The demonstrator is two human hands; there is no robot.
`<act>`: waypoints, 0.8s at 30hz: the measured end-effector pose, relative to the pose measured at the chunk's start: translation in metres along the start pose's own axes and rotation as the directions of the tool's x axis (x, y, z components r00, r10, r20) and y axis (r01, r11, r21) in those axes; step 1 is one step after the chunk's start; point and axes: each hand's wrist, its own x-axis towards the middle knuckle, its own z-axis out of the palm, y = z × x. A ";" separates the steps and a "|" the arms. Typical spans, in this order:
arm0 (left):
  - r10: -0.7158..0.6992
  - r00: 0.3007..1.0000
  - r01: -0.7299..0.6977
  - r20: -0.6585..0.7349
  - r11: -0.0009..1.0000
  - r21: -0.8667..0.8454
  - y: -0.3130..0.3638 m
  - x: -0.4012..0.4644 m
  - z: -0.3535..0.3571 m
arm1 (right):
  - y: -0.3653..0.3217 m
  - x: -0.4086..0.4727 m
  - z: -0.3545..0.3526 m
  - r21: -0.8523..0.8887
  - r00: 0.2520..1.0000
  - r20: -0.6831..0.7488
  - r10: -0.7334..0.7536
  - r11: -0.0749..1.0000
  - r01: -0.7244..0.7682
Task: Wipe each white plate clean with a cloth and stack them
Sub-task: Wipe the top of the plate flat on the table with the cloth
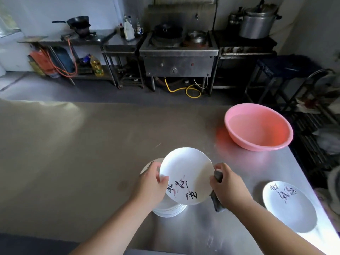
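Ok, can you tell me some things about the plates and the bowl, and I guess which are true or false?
1. The left hand holds the raised plate by its rim. True.
2. The pink bowl sits on the floor. False: it stands on the metal table.
3. The right hand holds a dark cloth. True.
4. The lone plate on the right is plain white. False: it carries dark writing.
5. The raised plate is above a stack of plates. True.
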 end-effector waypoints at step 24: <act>-0.090 0.943 0.070 0.322 0.995 0.074 0.010 -0.049 0.215 | 0.198 -0.002 -0.001 -0.145 0.939 0.143 0.314 0.945 -0.294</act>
